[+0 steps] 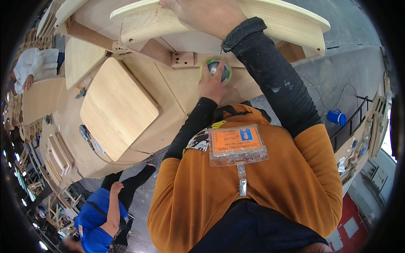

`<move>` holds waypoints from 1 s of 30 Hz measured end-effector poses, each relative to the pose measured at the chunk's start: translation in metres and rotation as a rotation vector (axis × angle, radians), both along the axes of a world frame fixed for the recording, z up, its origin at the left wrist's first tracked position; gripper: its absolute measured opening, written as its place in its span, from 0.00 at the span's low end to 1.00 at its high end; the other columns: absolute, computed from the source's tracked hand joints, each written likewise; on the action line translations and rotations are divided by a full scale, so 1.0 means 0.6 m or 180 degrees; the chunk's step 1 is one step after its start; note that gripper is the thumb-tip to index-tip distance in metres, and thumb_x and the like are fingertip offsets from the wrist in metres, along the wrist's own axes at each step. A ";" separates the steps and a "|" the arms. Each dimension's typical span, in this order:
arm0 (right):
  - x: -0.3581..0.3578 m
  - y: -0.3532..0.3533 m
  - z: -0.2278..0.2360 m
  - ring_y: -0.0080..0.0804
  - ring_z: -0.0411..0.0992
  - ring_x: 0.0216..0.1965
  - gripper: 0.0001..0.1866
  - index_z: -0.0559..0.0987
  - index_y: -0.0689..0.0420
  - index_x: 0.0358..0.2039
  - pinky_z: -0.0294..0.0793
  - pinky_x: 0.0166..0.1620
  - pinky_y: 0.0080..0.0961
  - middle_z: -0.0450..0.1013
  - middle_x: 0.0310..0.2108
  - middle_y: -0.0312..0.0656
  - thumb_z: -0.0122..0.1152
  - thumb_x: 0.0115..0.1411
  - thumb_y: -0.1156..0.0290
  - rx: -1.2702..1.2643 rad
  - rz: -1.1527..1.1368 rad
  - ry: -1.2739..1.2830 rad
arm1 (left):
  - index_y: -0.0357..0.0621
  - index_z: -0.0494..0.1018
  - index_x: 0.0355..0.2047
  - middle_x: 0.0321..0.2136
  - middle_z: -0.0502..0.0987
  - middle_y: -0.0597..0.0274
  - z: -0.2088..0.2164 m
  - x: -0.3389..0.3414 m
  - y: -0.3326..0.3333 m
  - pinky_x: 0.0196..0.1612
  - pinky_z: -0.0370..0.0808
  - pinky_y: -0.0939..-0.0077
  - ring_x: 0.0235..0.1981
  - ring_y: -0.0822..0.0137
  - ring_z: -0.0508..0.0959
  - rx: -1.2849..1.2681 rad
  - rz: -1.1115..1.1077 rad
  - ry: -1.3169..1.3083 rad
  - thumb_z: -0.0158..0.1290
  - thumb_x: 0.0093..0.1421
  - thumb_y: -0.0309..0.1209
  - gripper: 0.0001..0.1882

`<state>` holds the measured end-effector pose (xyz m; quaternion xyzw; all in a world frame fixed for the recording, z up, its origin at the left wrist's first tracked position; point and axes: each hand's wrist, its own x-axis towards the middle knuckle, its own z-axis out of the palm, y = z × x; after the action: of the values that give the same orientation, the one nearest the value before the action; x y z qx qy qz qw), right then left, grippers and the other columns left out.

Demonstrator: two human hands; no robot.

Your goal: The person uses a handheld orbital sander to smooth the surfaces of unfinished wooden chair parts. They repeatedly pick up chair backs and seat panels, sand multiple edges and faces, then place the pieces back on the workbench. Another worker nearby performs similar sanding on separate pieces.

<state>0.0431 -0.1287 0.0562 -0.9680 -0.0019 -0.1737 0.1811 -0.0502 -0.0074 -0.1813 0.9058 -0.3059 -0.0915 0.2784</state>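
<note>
Left hand (212, 87), head view: holding a round disc (214, 71), with two fingers spread apart across its face; cannot tell the state of the others.
Right hand (206, 17): laid over a curved wooden rail (282, 21), partly cut off at the upper edge; cannot tell whether spread or pressed together at the fingers.
Round disc: grey with a yellow-green rim, under the left hand, near a drilled wooden block (184, 60).
Table (177, 84): bearing a pale board (120, 109) and, beside it, a dark tool (85, 133).
Floor: blue bucket (336, 117) at right, co-worker (99, 219) at lower left.
</note>
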 end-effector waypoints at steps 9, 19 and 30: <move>0.010 -0.011 -0.008 0.42 0.77 0.24 0.17 0.82 0.61 0.24 0.74 0.29 0.38 0.75 0.19 0.49 0.56 0.61 0.61 0.0060 0.0006 -0.0145 | 0.74 0.60 0.64 0.53 0.64 0.41 -0.021 -0.032 -0.036 0.36 0.78 0.60 0.36 0.49 0.78 0.0015 -0.0618 -0.0407 0.57 0.50 0.29 0.40; 0.006 -0.010 -0.004 0.40 0.77 0.25 0.14 0.82 0.59 0.25 0.74 0.30 0.37 0.76 0.21 0.48 0.56 0.61 0.63 -0.0057 -0.0072 -0.0059 | 0.68 0.66 0.58 0.53 0.62 0.44 -0.033 -0.022 -0.053 0.36 0.78 0.58 0.35 0.48 0.78 -0.0151 -0.0791 -0.0353 0.60 0.47 0.29 0.36; -0.009 0.000 0.001 0.43 0.77 0.31 0.14 0.81 0.59 0.27 0.73 0.35 0.40 0.77 0.24 0.49 0.54 0.61 0.63 0.0085 0.0003 -0.0036 | 0.64 0.69 0.55 0.54 0.63 0.43 -0.045 -0.011 -0.048 0.38 0.78 0.58 0.38 0.46 0.78 -0.0163 -0.0925 -0.0353 0.61 0.48 0.30 0.31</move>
<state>0.0377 -0.1285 0.0569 -0.9645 -0.0010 -0.1791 0.1942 -0.0568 -0.0363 -0.2084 0.8483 -0.4509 -0.0728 0.2679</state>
